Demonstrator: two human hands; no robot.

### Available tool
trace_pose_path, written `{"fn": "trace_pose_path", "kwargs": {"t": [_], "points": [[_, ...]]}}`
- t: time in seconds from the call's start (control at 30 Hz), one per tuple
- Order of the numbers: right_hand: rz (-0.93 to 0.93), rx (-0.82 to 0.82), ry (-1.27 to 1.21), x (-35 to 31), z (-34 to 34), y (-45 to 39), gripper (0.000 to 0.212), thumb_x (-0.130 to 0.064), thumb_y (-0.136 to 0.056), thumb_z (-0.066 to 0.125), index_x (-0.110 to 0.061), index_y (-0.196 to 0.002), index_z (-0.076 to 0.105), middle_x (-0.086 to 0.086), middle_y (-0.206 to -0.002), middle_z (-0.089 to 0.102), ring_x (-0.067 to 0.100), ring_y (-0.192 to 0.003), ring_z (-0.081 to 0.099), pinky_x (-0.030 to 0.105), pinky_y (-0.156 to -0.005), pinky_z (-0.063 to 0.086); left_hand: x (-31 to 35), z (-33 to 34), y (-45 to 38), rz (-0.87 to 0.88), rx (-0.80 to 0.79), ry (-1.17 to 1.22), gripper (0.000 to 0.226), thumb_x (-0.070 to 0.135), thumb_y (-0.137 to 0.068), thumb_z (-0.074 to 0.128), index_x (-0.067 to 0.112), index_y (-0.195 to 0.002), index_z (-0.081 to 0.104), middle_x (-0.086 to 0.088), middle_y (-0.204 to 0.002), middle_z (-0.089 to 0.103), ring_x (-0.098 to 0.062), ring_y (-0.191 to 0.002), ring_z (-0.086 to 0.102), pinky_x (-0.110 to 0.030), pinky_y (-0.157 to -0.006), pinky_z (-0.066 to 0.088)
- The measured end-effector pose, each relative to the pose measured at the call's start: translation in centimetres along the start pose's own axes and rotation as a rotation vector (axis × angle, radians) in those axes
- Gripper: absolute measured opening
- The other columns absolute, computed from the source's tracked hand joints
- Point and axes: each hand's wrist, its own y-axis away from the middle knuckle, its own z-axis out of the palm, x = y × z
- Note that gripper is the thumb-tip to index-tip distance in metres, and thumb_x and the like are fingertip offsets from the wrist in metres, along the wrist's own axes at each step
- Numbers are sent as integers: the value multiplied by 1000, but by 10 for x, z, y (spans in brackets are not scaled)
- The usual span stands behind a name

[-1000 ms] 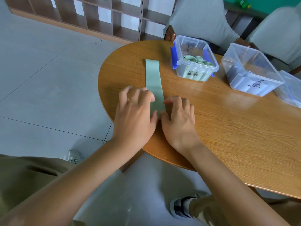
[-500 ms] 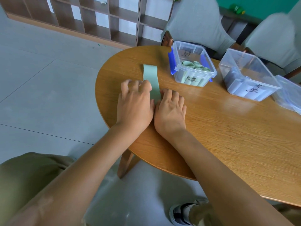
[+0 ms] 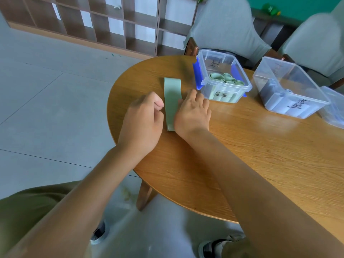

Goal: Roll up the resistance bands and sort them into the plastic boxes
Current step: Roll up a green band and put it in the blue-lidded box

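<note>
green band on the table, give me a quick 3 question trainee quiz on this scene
1. True or false: the green band lies flat on the wooden table, between the left hand and right hand.
2. Which box holds rolled green bands? A) the blue-latched box B) the clear box to its right
3. Fill in: the band's near end shows a small ____.

Key:
1. true
2. A
3. roll
</note>
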Motion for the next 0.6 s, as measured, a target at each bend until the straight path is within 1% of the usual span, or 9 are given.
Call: {"fn": "trace_pose_path", "kwargs": {"t": [0.1, 0.17, 0.2, 0.27, 0.33, 0.4, 0.47, 0.57, 0.6], "points": [[20, 15, 27, -3, 7, -14, 25, -24, -103, 37, -14, -125, 40, 8, -133, 44, 29, -128, 38, 41, -102, 32, 5, 1, 4, -14, -83, 46, 16, 5, -89, 54, 14, -98, 64, 5, -93, 67, -8, -85, 61, -24, -71, 50], [28, 4, 50, -4, 9, -22, 29, -24, -99, 45, -16, -126, 40, 7, -133, 44, 28, -129, 37, 40, -104, 32, 9, 2, 5, -29, -128, 82, 17, 8, -85, 58, 17, -98, 64, 9, -92, 67, -5, -84, 62, -22, -73, 52], [30, -12, 59, -5, 9, -26, 34, -24, -95, 51, -16, -126, 39, 6, -133, 44, 28, -129, 37, 39, -105, 32, 10, 3, 6, -34, -142, 96, 17, 10, -84, 62, 19, -99, 63, 11, -92, 66, -4, -84, 62, -21, -73, 52], [41, -42, 65, -6, 9, -31, 42, -23, -90, 58, -17, -127, 40, 6, -134, 44, 28, -130, 36, 39, -107, 31, 12, 4, 6, -40, -165, 104, 22, 19, -83, 72, 22, -102, 61, 12, -91, 66, -4, -84, 63, -20, -72, 52], [50, -48, 71, -7, 9, -34, 41, -23, -91, 58, -17, -127, 40, 6, -134, 44, 28, -130, 36, 39, -108, 31, 12, 6, 5, -67, -175, 114, 36, 28, -78, 84, 23, -105, 59, 13, -90, 67, -3, -82, 63, -23, -72, 53], [47, -34, 69, -6, 11, -33, 37, -22, -93, 55, -17, -127, 42, 6, -133, 46, 28, -129, 36, 40, -107, 31, 11, 8, 5, -86, -142, 147, 38, 25, -74, 88, 22, -101, 61, 14, -87, 68, -1, -78, 64, -28, -74, 56], [41, 1, -21, -3, 9, -31, 30, -24, -96, 47, -16, -126, 46, 6, -132, 50, 29, -128, 38, 41, -106, 32, 11, 10, 5, -97, -118, 167, 36, 19, -72, 90, 21, -97, 64, 14, -84, 69, 0, -76, 65, -29, -74, 57], [67, 34, -333, 9, 0, -18, 27, -22, -101, 40, -10, -123, 50, 11, -122, 59, 32, -119, 47, 43, -101, 39, 10, 11, 5, -105, -120, 176, 35, 16, -70, 91, 20, -96, 67, 14, -84, 69, 1, -76, 65, -25, -74, 56], [68, 51, -412, 13, -4, -10, 26, -19, -101, 41, -8, -122, 51, 11, -117, 62, 32, -113, 52, 41, -98, 42, 9, 11, 4, -107, -120, 175, 35, 16, -70, 91, 20, -96, 68, 15, -85, 69, 2, -77, 65, -23, -75, 56]]}}
